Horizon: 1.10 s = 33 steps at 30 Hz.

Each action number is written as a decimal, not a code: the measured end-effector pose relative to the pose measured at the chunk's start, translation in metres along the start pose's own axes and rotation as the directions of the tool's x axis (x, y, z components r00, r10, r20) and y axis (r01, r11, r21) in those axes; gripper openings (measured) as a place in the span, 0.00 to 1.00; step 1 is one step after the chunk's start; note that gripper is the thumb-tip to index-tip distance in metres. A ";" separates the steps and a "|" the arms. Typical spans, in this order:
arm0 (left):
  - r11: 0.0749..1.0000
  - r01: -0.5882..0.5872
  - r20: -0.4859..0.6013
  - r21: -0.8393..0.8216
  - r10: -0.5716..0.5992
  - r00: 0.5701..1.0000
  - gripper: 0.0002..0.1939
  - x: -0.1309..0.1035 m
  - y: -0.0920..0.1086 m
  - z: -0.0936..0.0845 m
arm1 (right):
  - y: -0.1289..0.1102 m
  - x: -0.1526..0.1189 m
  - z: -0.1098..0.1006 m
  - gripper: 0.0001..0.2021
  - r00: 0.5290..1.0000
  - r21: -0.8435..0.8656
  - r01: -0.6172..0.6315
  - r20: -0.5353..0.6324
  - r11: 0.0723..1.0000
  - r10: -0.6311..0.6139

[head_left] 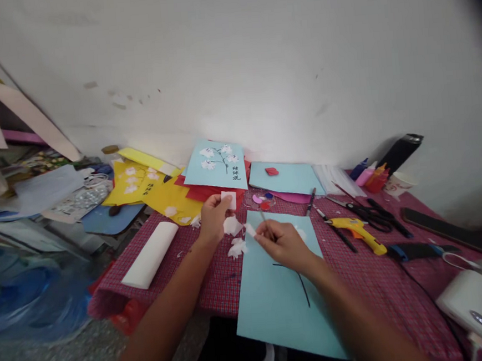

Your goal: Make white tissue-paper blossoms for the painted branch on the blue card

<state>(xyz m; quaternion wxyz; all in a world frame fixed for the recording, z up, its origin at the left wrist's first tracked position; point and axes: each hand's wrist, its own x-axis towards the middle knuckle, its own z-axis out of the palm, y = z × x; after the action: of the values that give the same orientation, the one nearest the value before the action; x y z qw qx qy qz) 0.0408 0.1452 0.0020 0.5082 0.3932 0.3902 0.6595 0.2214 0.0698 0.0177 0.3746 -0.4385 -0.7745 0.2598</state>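
Observation:
My left hand (211, 220) pinches a small white paper square (229, 200) above the table. My right hand (285, 245) is closed round a thin stick (263, 216), whose far end I cannot make out. A small white piece of paper (250, 230) shows at the right fingertips. Beneath that hand lies a light blue sheet (267, 306) with a dark curved stem line (304, 290) on it; a white patch shows near its upper right, partly hidden by the hand. Crumpled white paper pieces (237, 248) lie between the hands, at the sheet's left edge.
A white paper roll (150, 255) lies left on the red checked cloth (211, 277). Behind are a blue flower picture (214, 163), yellow sheets (130, 181) and a paint palette (251, 200). To the right lie a yellow glue gun (357, 232), scissors (371, 217) and paint bottles (376, 178).

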 end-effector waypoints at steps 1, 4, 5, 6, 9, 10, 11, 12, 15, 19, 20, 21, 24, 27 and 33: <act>1.000 0.009 -0.014 -0.012 -0.009 1.000 0.16 0.003 0.000 -0.002 | -0.005 -0.003 0.005 0.04 0.995 -0.111 0.056 0.085 0.992 -0.047; 1.000 0.028 0.011 0.001 -0.028 1.000 0.16 0.004 -0.001 -0.003 | -0.014 -0.007 0.018 0.06 0.961 -0.292 0.166 0.263 0.942 -0.087; 1.000 0.025 0.033 0.013 -0.025 0.999 0.16 0.003 -0.002 -0.003 | -0.015 -0.007 0.019 0.06 0.956 -0.295 0.167 0.282 0.941 -0.081; 1.000 0.021 0.059 0.024 -0.022 0.998 0.15 0.001 -0.003 -0.002 | -0.014 -0.006 0.018 0.08 0.960 -0.269 0.145 0.272 0.952 -0.069; 0.998 0.049 0.162 0.046 -0.056 0.985 0.14 -0.006 -0.006 0.001 | -0.007 0.002 0.003 0.14 0.996 -0.016 -0.040 0.075 0.999 0.041; 0.996 0.071 0.200 0.055 -0.081 0.977 0.13 -0.008 -0.007 0.002 | -0.003 0.004 -0.005 0.16 0.993 0.126 -0.113 -0.011 0.986 0.115; 0.993 0.094 0.236 0.067 -0.107 0.966 0.13 -0.010 -0.007 0.004 | 0.001 0.007 -0.012 0.18 0.976 0.277 -0.171 -0.086 0.946 0.202; 0.990 0.115 0.267 0.084 -0.134 0.955 0.12 -0.012 -0.008 0.005 | 0.005 0.010 -0.019 0.19 0.952 0.401 -0.199 -0.136 0.894 0.273; 0.974 0.168 0.325 0.154 -0.211 0.922 0.13 -0.018 -0.011 0.011 | 0.016 0.015 -0.032 0.21 0.906 0.583 -0.155 -0.237 0.797 0.350; 0.956 0.233 0.396 0.176 -0.286 0.873 0.15 -0.023 -0.012 0.016 | 0.025 0.018 -0.030 0.20 0.862 0.644 -0.112 -0.315 0.757 0.396; 0.954 0.246 0.413 0.172 -0.296 0.861 0.15 -0.024 -0.012 0.017 | 0.026 0.018 -0.028 0.19 0.861 0.648 -0.101 -0.323 0.755 0.393; 0.952 0.255 0.426 0.169 -0.304 0.852 0.15 -0.025 -0.012 0.017 | 0.026 0.018 -0.026 0.18 0.864 0.646 -0.091 -0.327 0.758 0.383; 0.945 0.274 0.442 0.179 -0.326 0.835 0.16 -0.026 -0.012 0.017 | 0.028 0.018 -0.023 0.16 0.883 0.630 -0.080 -0.314 0.773 0.348; 0.940 0.294 0.450 0.171 -0.340 0.826 0.16 -0.026 -0.012 0.017 | 0.028 0.018 -0.022 0.16 0.900 0.621 -0.085 -0.288 0.779 0.328; 0.929 0.335 0.467 0.159 -0.369 0.803 0.17 -0.028 -0.010 0.019 | 0.026 0.018 -0.022 0.16 0.920 0.586 -0.111 -0.245 0.803 0.306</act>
<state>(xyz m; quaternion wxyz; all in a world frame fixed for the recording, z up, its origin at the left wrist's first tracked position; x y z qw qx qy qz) 0.0662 0.1216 -0.0031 0.6898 0.4850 0.3372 0.4187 0.2458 0.0994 0.0182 0.5787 -0.4293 -0.5367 0.4391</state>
